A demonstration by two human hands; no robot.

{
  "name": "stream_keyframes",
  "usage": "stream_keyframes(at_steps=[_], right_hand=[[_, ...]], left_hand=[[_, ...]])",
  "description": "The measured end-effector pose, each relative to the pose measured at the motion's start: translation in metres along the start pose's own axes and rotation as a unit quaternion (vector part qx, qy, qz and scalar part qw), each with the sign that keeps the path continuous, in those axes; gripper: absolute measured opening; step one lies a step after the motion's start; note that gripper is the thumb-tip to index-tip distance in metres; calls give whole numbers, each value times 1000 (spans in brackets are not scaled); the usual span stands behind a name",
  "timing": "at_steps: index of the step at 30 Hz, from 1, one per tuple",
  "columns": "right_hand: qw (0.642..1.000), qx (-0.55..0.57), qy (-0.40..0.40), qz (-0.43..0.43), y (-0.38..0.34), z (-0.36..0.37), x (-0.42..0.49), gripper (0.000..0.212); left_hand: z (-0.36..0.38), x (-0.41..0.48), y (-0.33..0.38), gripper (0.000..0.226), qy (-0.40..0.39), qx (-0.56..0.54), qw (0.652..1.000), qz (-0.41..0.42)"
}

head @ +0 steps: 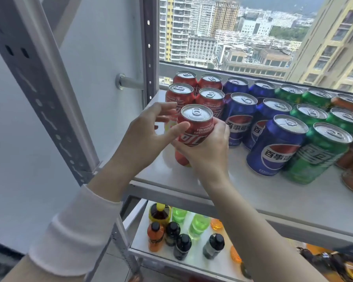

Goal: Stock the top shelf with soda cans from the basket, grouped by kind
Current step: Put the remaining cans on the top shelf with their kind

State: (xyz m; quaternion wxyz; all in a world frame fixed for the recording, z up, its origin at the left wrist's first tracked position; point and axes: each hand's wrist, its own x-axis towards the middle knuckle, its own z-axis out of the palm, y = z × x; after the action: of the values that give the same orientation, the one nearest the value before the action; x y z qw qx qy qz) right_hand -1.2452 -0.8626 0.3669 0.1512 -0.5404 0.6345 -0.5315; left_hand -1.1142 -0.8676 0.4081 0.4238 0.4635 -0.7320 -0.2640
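A grey upright point(39, 88) of a metal rack is running down the far left of the view. My left arm, in a white sleeve point(73, 237), is reaching up past it. My left hand point(149, 129) is spreading wide, fingers straight and pointing to the right, with the thumb touching the left side of a red cola can point(196, 127). My right hand point(206, 147) is wrapping around the middle of that same can from its right and near side, gripping it upright. The can is sitting at the near left of the top shelf point(253, 192), its base down at the shelf surface; I cannot tell whether it is resting there or just above.

Just behind it, four more red cans point(179, 94) are standing in a square at the far left corner. To their right, five blue Pepsi cans point(279, 143) are standing in two columns running from far to near. Next come five green cans point(322, 151), arranged likewise. At the right edge, orange cans point(348, 100) are showing only in part.

Below, on the lower shelf point(139, 241), bottles point(155, 235) with orange, green and dark contents are standing. Beyond the rack, a window point(232, 33) is showing city buildings.
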Motion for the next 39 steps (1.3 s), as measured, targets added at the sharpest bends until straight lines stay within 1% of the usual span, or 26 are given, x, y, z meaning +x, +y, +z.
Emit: stream_keyframes(at_steps=[2,7,9,12,15,19,24,33,36,39], right_hand=[[1000,0,-4,0,-5,10,1,89],[1000,10,-14,2,-12,28,4,92],[999,12,-37,2,-13,27,7,99],[996,-17,-83,-2,-7,8,8,111],[995,-49,-85,-12,6,-22,6,104],[995,-61,-80,1,20,-46,-1,93],[995,-65,-73,4,29,-50,-4,85],[995,-67,-68,0,30,-44,-10,82],[995,-72,-68,-8,29,-44,-12,80],[995,-80,-62,-20,28,-45,-16,78]], left_hand=[[-2,8,5,71,-9,14,1000,7],[-5,28,4,74,-33,79,996,11],[-8,34,3,73,-31,91,995,17],[-12,40,4,68,-32,89,995,22],[-16,43,1,69,-23,92,995,13],[-18,45,-4,67,-19,78,997,1],[-16,44,-5,64,-17,70,997,-6],[-9,38,-14,62,-6,20,1000,-14],[-4,34,-17,68,4,0,1000,-9],[5,25,-22,85,21,-20,999,-24]])
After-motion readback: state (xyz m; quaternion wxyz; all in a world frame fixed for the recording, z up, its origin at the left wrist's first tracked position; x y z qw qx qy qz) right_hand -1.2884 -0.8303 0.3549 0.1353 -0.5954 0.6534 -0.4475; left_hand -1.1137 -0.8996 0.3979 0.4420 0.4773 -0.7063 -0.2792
